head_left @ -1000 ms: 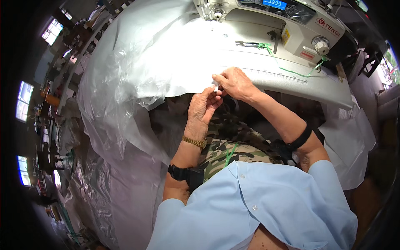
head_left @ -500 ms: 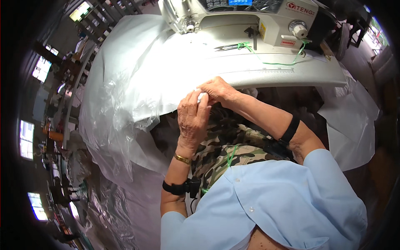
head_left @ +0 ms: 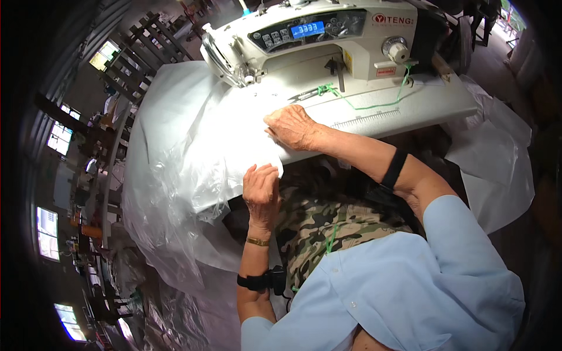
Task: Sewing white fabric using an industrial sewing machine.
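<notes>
A large white, partly see-through plastic sheet (head_left: 175,140) lies over the left part of the sewing table and hangs down its front. My left hand (head_left: 261,190) is closed on the sheet's near edge, just above my lap. Farther up, on the table, my right hand (head_left: 291,127) has its fingers curled together on the sheet; strong glare hides part of what they grip. Beyond the hands stands a white sewing machine (head_left: 363,55), its needle area (head_left: 249,79) above the sheet.
Thread snips (head_left: 307,95) with green cord (head_left: 374,107) lie on the machine bed right of the needle. A printed ruler scale (head_left: 369,119) runs along the table front. More plastic sheeting (head_left: 492,158) hangs at the right. Camouflage cloth (head_left: 328,225) covers my lap.
My hands, together at the table edge before, are now apart. The right has moved forward onto the sheet, while the left has dropped nearer to me. The view has tilted up, showing more machine.
</notes>
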`<state>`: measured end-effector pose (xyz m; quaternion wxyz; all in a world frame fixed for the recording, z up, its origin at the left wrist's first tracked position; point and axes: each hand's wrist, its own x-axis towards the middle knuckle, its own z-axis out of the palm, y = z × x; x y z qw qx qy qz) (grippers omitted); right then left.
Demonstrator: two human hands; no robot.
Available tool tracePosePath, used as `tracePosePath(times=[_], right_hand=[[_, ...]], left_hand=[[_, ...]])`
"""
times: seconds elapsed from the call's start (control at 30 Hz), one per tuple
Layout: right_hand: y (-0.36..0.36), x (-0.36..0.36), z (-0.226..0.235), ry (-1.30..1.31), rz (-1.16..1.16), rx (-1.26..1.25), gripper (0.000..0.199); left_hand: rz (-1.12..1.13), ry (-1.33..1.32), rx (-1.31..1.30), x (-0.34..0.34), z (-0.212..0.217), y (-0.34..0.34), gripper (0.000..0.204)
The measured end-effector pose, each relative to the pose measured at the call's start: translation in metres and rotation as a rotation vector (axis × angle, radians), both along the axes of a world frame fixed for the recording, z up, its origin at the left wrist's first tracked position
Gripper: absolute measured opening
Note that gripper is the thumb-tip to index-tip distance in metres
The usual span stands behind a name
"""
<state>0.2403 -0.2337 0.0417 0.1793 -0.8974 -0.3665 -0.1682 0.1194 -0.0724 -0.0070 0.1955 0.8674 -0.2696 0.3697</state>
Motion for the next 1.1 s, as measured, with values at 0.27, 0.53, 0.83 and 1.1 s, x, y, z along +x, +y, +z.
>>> tracePosePath(times=[0.27, 0.53, 0.83, 1.1], right_hand=[[0.004, 0.048, -0.023, -0.091, 0.152, 0.14, 0.029], [0.007, 0.05, -0.016, -0.022, 0.147, 0.105, 0.028], [0.01, 0.057, -0.013, 0.058, 0.129, 0.161, 0.023], [0.006, 0.061, -0.011, 0.129, 0.154, 0.205, 0.018]], left_hand=[[-0.037, 0.135, -0.095, 0.006, 0.01, 0.019, 0.015], [-0.029, 0.206, -0.067, 0.05, 0.026, 0.022, 0.011], [-0.003, 0.184, 0.021, 0.119, 0.038, 0.021, 0.009], [0.032, 0.223, -0.091, 0.141, 0.037, 0.019, 0.012]])
